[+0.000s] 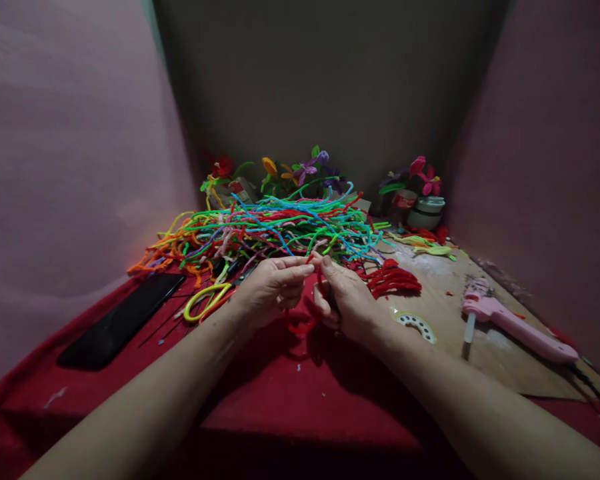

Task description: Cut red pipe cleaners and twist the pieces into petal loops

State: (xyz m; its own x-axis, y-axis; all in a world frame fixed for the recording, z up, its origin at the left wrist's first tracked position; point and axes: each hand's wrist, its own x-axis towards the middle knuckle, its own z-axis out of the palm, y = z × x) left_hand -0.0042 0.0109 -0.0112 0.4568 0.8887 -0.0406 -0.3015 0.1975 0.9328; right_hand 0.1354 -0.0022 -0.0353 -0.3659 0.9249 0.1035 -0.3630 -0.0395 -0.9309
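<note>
Both hands meet over the red cloth, pinching a red pipe cleaner (303, 327) whose lower part hangs in a loop beneath them. My left hand (275, 287) is closed, its thumb and fingertips at the upper part of the stem. Fingers bent, my right hand (345, 293) grips the same pipe cleaner just beside it. To the right lies a bundle of red pipe cleaner pieces (393, 279). Behind the hands spreads a big heap of multicoloured pipe cleaners (280, 227). Yellow-handled scissors (207, 299) rest left of my left hand, partly hidden.
A black phone (123, 323) lies at the left. On the cardboard (430, 360) at right sit a pink glue gun (523, 323) with a cord and a white curved piece with holes (416, 327). Pipe cleaner flowers (305, 170) and a lidded jar (427, 213) stand at the back.
</note>
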